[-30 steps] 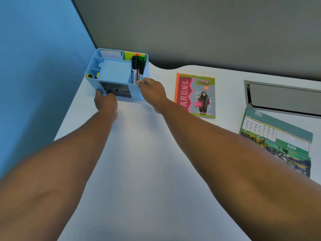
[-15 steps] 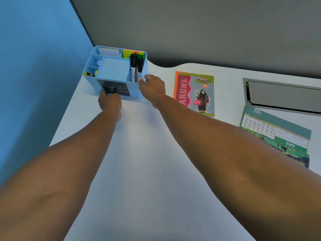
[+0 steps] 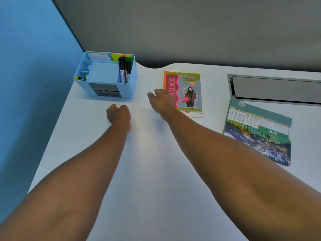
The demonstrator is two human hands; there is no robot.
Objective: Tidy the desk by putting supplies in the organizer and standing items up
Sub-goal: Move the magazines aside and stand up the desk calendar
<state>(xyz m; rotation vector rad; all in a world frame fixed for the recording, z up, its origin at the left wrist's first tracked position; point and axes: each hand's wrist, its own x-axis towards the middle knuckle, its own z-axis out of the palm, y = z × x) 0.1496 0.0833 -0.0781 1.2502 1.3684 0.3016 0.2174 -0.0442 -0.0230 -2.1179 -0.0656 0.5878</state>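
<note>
A light blue organizer (image 3: pixel 129 91) stands at the desk's far left corner, holding several markers (image 3: pixel 124 70), sticky notes and small items. My left hand (image 3: pixel 119 114) hovers in front of it, fingers loosely curled, holding nothing. My right hand (image 3: pixel 161 100) is to the organizer's right, empty, its fingers relaxed and its edge over the left side of a colourful notebook (image 3: pixel 188 91) lying flat. A green desk calendar (image 3: pixel 257 131) lies flat at the right.
A white desk (image 3: pixel 156 162) meets a blue wall on the left and a grey partition behind. A grey metal cable tray (image 3: pixel 274 89) is set into the desk at the far right. A sheet of paper lies under the notebook.
Both hands have let go of the organizer and drawn back. My right hand moved right toward the notebook; my left hand pulled back toward me.
</note>
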